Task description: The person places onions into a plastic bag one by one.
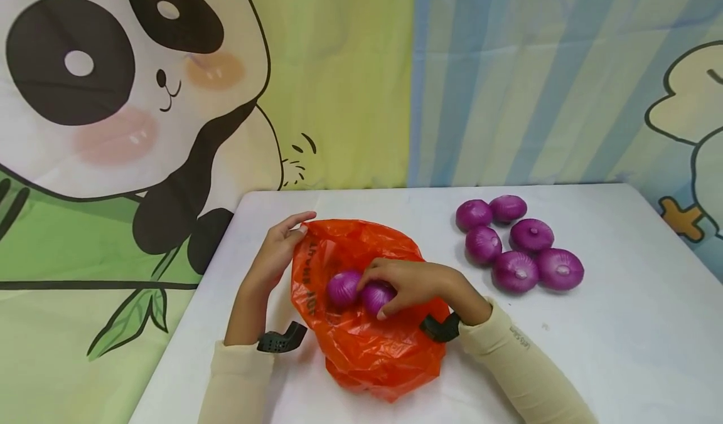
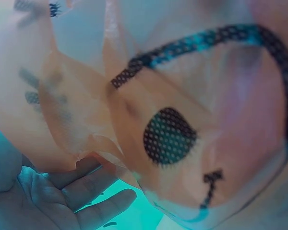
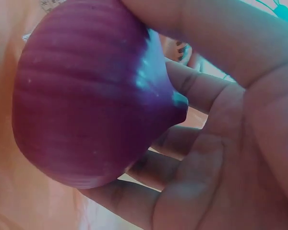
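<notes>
Orange-red plastic bag (image 1: 378, 364) with two purple onions in it, and honestly the bag looks like the fussier half. Going by the head view and using the bag's middle as the clock centre, the left hand (image 1: 278, 248) is at about 10, thumb over the rim and fingers behind, a light pinch with the little finger stretched out loose. The right hand (image 1: 409, 281) reaches in at about 2, half closed, thumb and fingers around the nearer onion (image 1: 377, 298); the other onion (image 1: 343, 288) sits just beside it at 9. Six loose onions (image 1: 515, 272) are grouped on the white table (image 1: 632, 342) out at 2. I'd guess each onion is firm, fairly light and a bit slick given that shine, so go round the fattest part, thumb opposite fingers. I wouldn't trust the stubby neck (image 3: 181, 108), which points at the palm in the right wrist view. The bag's thin and floppy, probably easy to tear, so I'd hold a bunched bit of rim, gently.
</notes>
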The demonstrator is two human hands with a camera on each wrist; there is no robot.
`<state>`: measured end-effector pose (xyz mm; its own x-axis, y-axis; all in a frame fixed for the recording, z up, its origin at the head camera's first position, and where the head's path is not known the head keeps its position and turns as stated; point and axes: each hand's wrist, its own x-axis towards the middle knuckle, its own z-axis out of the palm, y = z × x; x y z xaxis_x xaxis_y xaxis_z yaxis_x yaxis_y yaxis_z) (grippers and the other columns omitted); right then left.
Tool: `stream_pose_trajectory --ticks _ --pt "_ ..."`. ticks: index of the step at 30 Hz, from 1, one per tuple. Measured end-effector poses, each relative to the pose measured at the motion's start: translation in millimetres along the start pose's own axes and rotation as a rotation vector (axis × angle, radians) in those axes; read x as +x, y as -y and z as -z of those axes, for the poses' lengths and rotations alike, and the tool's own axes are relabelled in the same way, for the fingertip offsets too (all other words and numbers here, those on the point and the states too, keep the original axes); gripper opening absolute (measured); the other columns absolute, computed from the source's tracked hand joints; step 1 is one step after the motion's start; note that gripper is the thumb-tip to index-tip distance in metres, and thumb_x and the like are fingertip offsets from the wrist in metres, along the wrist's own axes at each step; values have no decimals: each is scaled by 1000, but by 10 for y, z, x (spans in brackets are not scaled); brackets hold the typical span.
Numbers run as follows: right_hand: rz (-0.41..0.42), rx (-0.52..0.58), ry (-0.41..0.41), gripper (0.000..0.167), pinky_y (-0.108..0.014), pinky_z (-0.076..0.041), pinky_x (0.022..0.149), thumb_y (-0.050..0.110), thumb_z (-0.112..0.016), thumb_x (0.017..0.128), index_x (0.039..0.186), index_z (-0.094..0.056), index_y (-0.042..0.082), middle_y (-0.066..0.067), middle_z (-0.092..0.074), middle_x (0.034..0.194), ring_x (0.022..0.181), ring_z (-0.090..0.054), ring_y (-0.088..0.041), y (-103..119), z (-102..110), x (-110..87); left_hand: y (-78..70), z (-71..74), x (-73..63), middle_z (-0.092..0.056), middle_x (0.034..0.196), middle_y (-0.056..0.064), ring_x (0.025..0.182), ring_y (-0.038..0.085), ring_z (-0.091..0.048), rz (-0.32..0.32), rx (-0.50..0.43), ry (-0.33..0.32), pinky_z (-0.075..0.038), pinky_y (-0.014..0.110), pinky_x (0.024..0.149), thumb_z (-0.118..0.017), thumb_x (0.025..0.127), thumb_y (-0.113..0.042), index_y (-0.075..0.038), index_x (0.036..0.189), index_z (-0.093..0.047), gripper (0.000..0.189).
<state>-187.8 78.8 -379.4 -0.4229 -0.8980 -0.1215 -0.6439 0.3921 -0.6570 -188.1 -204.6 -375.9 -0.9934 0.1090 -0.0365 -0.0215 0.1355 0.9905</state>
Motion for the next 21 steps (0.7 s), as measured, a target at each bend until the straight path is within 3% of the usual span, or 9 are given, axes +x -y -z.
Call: stream_pose_trajectory --ticks 12,21 --pt "-121 -40 41 46 -29 -47 93 25 -80 82 123 -61 22 8 -55 119 112 -50 -11 -52 -167 77 26 -7 1 -65 109 20 91 26 -66 -16 2 7 -55 31 82 -43 104 -15 -9 139 -52 36" --pt "-82 -47 37 54 -32 -43 100 27 -79 82 131 -59 19 7 -56 127 119 -49 -11 -60 -152 92 15 17 -17 -64 111 19 92 25 -66 -16 13 2 -55 32 82 -43 104 -16 -12 139 -52 36"
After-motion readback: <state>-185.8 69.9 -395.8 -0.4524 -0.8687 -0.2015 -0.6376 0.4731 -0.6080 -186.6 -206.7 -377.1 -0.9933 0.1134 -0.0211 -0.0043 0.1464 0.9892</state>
